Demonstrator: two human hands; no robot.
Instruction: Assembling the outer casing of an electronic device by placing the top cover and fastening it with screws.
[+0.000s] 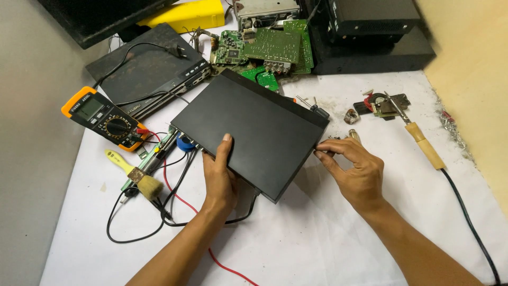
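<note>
Black and flat, the metal cover (pixel 254 132) of a set-top box sits tilted between the two hands, its long axis running from upper left, near the green circuit boards (pixel 272 47), down to lower right, with its low near corner pointing toward the person.

Going from the left: an orange-cased multimeter (pixel 106 117) lies on the white counter (pixel 328 238), its red and black leads trailing toward the middle, and a yellow-handled brush (pixel 135 173) rests just below it. A second dark player (pixel 145 69) lies behind them.

The left hand (pixel 219 177) grips the cover's near left edge, thumb laid flat on top and fingers tucked under it, so this hand carries the weight. The cover lies directly ahead of that hand and rises away from it.

The right hand (pixel 357 167) meets the cover at its right-hand corner, fingertips drawn together in a pinch against the thin edge; whether a small screw is caught between them cannot be told. Both hands touch the cover, the left one deeper along its side.

Further right, a soldering iron (pixel 423 143) with a wooden handle lies well apart, beside a small bracket (pixel 383 104) and scattered screws (pixel 452 127).
</note>
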